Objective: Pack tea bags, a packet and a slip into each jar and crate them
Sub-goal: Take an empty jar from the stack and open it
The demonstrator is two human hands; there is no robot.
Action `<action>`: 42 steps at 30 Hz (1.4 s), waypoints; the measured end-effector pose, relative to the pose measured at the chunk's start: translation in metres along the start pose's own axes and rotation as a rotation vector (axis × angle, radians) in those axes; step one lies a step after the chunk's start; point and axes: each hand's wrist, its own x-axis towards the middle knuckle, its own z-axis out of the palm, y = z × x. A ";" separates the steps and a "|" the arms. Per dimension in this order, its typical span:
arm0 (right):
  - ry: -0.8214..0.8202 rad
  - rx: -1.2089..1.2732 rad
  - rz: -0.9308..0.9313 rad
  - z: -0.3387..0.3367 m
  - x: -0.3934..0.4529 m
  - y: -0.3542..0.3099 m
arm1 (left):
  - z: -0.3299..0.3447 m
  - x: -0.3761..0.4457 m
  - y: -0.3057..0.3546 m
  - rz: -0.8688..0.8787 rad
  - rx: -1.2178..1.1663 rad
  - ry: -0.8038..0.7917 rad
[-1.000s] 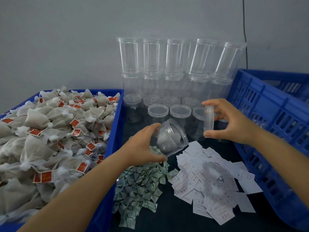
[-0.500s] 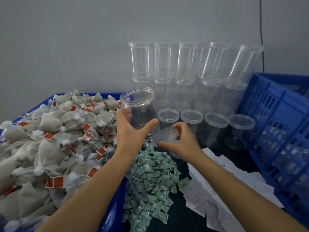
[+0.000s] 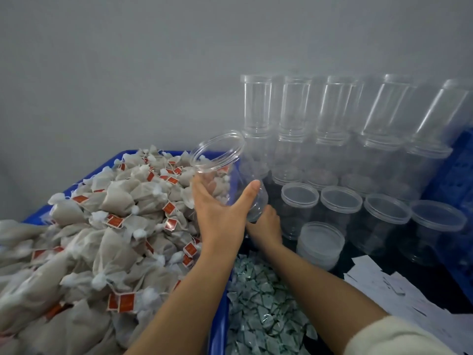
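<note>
Tilting its open mouth up-left, the jar (image 3: 227, 175) sits gripped by the left hand (image 3: 222, 213); right hand's (image 3: 266, 224) grip unclear.

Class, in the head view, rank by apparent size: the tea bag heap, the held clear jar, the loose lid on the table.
1. tea bag heap
2. clear jar, held by the left hand
3. loose lid, though it looks nearly jar-sized; nearness may mislead.

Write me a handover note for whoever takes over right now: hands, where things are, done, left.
Left hand holds the open clear plastic jar, tilted over the blue tub of white tea bags. Right hand is low beside the jar's base; its grip is hidden. A clear plastic lid lies by the capped empty jars. Green packets and white paper slips lie in front.
Done: lid off.
Left: fill, cap, crate.
</note>
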 end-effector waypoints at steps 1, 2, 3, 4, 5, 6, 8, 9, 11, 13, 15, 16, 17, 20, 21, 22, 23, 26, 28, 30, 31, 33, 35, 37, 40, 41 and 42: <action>-0.005 -0.038 0.013 0.002 0.004 -0.001 | 0.001 0.000 0.001 0.005 0.004 -0.008; -0.010 -0.043 0.037 0.003 0.007 -0.001 | 0.001 -0.001 0.002 0.013 0.014 -0.017; -0.015 -0.034 0.068 0.004 0.009 -0.001 | 0.002 -0.002 0.003 0.018 0.027 -0.024; -0.021 -0.028 0.093 0.004 0.011 0.000 | 0.002 -0.002 0.003 0.019 0.041 -0.031; -0.034 -0.030 0.105 0.005 0.012 0.001 | 0.002 -0.002 0.003 0.019 0.052 -0.037; -0.051 -0.040 0.106 0.005 0.014 0.003 | 0.003 -0.003 0.003 0.023 0.060 -0.045; -0.080 -0.093 0.084 0.007 0.016 0.006 | 0.004 -0.003 0.002 0.028 0.076 -0.067; -0.089 -0.128 0.064 0.007 0.016 0.007 | 0.005 -0.003 0.003 0.028 0.080 -0.077; -0.101 -0.154 0.023 0.008 0.016 0.009 | 0.005 -0.003 0.003 0.025 0.081 -0.084; -0.128 -0.190 -0.005 0.009 0.016 0.012 | 0.006 -0.003 0.003 0.020 0.085 -0.088; -0.167 -0.221 -0.025 0.007 0.014 0.015 | 0.007 -0.003 0.002 0.014 0.090 -0.097; -0.184 -0.221 -0.031 0.006 0.013 0.016 | 0.008 -0.003 0.001 0.011 0.094 -0.103; -0.196 -0.245 -0.037 0.004 0.012 0.018 | 0.008 -0.003 0.000 0.010 0.102 -0.111; -0.241 -0.435 -0.082 -0.002 0.006 0.023 | 0.006 -0.002 -0.006 0.022 0.132 -0.135; -0.267 -0.467 -0.097 -0.006 0.003 0.024 | 0.005 -0.001 -0.008 0.030 0.145 -0.147; -0.292 -0.495 -0.112 -0.011 -0.002 0.025 | 0.004 0.000 -0.010 0.038 0.160 -0.161; -0.313 -0.530 -0.124 -0.016 -0.008 0.025 | 0.004 0.000 -0.012 0.043 0.176 -0.176; -0.306 -0.519 -0.157 -0.037 -0.023 0.022 | 0.002 0.000 -0.018 0.049 0.217 -0.228; -0.216 -0.262 -0.135 -0.055 -0.034 0.014 | 0.001 0.000 -0.023 0.034 0.246 -0.276; -0.127 0.253 -0.033 -0.076 -0.046 0.003 | 0.001 -0.002 -0.025 -0.001 0.287 -0.327; -0.111 0.508 0.018 -0.086 -0.052 -0.002 | 0.001 -0.003 -0.026 -0.018 0.300 -0.343; -0.132 0.788 0.035 -0.103 -0.065 -0.009 | 0.002 -0.006 -0.025 -0.036 0.298 -0.375; -0.190 0.810 -0.060 -0.116 -0.078 -0.013 | 0.003 -0.010 -0.021 -0.051 0.305 -0.430; -0.241 0.725 -0.156 -0.122 -0.085 -0.014 | 0.004 -0.016 -0.016 -0.041 0.323 -0.498; -0.239 0.561 -0.218 -0.124 -0.088 -0.012 | 0.007 -0.029 -0.010 0.033 0.442 -0.592; -0.227 0.525 -0.226 -0.125 -0.089 -0.011 | 0.007 -0.032 -0.008 0.038 0.508 -0.639; -0.217 0.511 -0.235 -0.125 -0.089 -0.008 | 0.005 -0.032 -0.005 0.021 0.554 -0.708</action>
